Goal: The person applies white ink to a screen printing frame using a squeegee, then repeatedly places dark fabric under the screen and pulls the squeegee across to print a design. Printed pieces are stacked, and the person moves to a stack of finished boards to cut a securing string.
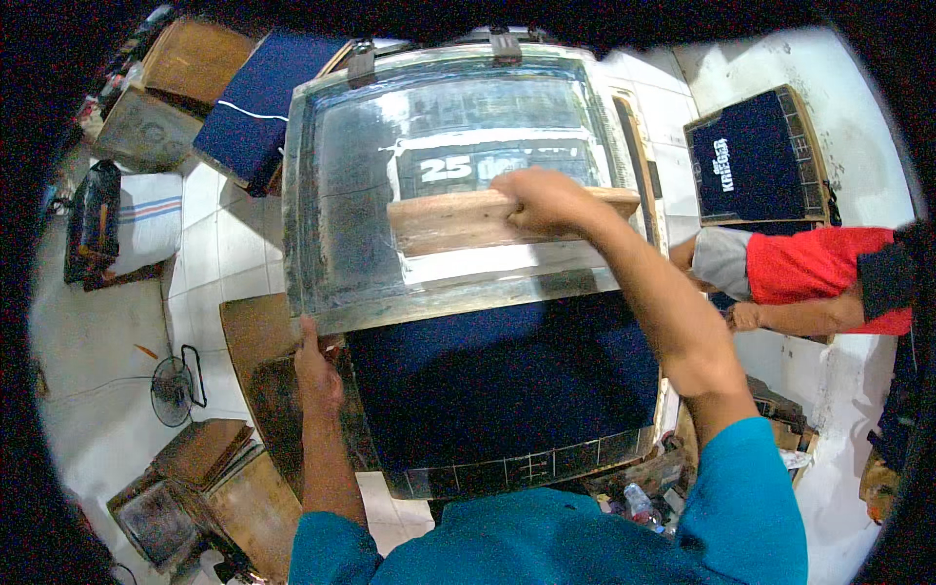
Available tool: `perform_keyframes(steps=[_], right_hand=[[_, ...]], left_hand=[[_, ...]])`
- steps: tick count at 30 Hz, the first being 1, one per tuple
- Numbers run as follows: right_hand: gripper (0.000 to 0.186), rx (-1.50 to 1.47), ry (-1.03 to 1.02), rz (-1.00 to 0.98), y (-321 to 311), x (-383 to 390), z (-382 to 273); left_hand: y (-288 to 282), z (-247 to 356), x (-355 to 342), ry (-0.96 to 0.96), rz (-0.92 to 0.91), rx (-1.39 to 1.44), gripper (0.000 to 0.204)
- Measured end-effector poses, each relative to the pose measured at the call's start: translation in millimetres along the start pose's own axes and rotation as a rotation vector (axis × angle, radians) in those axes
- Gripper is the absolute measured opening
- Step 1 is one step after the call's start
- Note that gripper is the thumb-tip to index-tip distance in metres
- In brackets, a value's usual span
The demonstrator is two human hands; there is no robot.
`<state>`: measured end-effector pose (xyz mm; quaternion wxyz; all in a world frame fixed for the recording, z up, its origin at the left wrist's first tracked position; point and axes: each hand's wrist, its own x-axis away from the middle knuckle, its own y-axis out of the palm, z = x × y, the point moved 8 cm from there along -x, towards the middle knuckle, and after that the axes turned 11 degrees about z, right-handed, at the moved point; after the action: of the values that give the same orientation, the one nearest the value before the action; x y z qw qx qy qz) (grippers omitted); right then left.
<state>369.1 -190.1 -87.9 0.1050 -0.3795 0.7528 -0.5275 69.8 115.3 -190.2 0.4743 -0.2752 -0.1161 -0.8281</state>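
I am gripping the wooden squeegee (487,216) with my right hand (546,200), fingers curled over its top edge near its right end, just above the centre of the frame. The squeegee is resting on the mesh of the printing screen (331,244), which fills the upper middle of the frame. My left hand (314,366) is closed on the lower left corner of the screen's frame, thumb on top. Below the screen, in the centre of the frame, a dark blue cloth (507,390) is lying flat on a board on the tabletop. At the right edge, another person in a red shirt (809,268) is bending near a second dark blue printed piece (751,161) at the upper right. A small fan (174,390) is standing on the floor at the lower left.
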Motion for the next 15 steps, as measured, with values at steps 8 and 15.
perform_keyframes(steps=[8, 15], right_hand=[[0.028, 0.037, -0.034, 0.077, 4, 45, -12], [0.027, 0.068, -0.058, 0.146, -30, -45, 20]], left_hand=[[-8, -6, -2, -0.036, 0.059, 0.045, 0.045], [-5, 3, 3, -0.038, 0.055, 0.126, 0.042]])
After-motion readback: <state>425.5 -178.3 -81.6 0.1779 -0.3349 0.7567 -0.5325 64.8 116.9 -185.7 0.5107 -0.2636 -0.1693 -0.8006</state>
